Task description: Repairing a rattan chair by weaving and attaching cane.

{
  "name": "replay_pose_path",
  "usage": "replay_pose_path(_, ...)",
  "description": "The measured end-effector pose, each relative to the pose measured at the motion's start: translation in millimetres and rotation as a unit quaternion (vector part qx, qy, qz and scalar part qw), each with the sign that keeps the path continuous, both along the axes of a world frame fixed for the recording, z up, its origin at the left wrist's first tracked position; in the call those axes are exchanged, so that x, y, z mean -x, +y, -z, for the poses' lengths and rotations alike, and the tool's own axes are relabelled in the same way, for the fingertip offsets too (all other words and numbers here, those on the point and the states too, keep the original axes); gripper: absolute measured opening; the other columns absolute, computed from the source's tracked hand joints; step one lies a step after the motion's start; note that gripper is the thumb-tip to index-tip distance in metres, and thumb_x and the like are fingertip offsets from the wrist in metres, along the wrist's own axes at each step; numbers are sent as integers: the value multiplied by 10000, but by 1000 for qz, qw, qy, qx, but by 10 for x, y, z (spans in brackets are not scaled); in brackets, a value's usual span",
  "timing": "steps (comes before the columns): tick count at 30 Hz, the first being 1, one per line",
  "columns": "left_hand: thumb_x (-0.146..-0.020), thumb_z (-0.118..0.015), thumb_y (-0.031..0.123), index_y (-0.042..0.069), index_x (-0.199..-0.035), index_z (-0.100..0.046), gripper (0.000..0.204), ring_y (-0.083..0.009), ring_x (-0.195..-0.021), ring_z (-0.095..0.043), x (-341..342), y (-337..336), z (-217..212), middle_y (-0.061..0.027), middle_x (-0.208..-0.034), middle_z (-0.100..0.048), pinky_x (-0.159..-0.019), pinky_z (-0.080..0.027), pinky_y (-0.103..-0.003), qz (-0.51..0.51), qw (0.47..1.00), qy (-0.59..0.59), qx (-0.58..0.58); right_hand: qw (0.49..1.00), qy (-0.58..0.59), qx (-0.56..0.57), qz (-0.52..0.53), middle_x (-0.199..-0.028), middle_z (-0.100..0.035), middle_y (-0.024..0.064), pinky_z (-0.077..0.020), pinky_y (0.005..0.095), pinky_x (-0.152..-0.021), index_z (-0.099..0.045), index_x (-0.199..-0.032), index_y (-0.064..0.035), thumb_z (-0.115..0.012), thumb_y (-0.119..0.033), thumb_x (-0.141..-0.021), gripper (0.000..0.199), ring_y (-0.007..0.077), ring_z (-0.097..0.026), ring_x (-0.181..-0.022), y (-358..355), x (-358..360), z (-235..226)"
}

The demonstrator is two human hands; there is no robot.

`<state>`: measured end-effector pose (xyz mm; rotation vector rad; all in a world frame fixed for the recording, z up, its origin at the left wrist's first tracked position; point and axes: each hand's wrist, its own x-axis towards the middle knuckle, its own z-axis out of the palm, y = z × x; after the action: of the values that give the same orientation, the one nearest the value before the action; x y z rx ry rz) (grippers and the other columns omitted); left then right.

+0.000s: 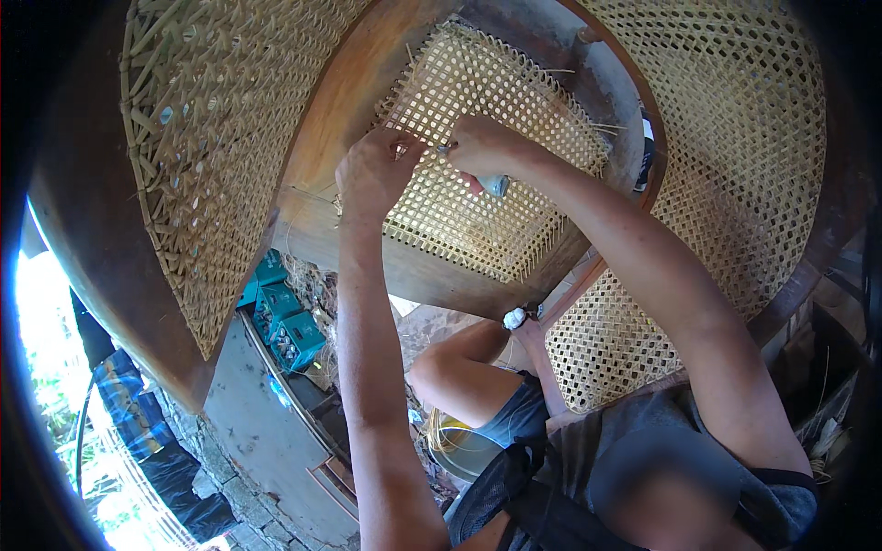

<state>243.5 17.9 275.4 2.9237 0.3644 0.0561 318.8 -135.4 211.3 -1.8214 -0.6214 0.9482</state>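
Cane webbing fills the wooden chair seat frame held overhead, and both hands work near its middle. Left hand is closed, fingers pinched on the weave just beside the right hand, which is closed around a small grey-handled tool pressed against the cane. Other woven chair panels curve to either side, and teal crates sit on the ground below the frame's left edge.

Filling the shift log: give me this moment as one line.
left hand: on woven cane panel | right hand: gripping small grey tool against panel | frame: wooden chair
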Motion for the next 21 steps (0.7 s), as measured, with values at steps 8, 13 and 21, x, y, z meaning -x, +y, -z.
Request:
replay_pose_path(8, -793, -735, 330, 174, -891, -754, 185, -299, -769, -685, -20, -56, 141, -84, -845, -712, -654, -532, -416, 34, 997, -50, -41, 1000, 14, -8, 2, -575, -644, 134, -538, 354, -499, -629, -648, 35, -512, -95, -855, 271, 208, -666, -506, -28, 11, -22)
replay_pose_path(13, -814, -729, 277, 123, -923, -736, 189, -271, -728, -687, -3, -41, 90, -113, -867, -709, -635, -532, -408, 30, 999, -5, -25, 998, 48, 4, 28, -602, -644, 138, -541, 377, -525, -627, -713, 68, -509, -305, -995, 483, 222, -645, -488, 19, 28, 38)
replay_pose_path(21, -919, -594, 131, 46, -958, -689, 133, -175, -770, -629, 186, -13, 144, -45, -849, -674, -732, -500, -316, -102, 910, -236, 325, 978, -184, 77, 64, -764, -685, 202, -559, 413, -706, -686, -812, 40, -559, -232, -914, 318, 286, -703, -724, -138, 109, 81)
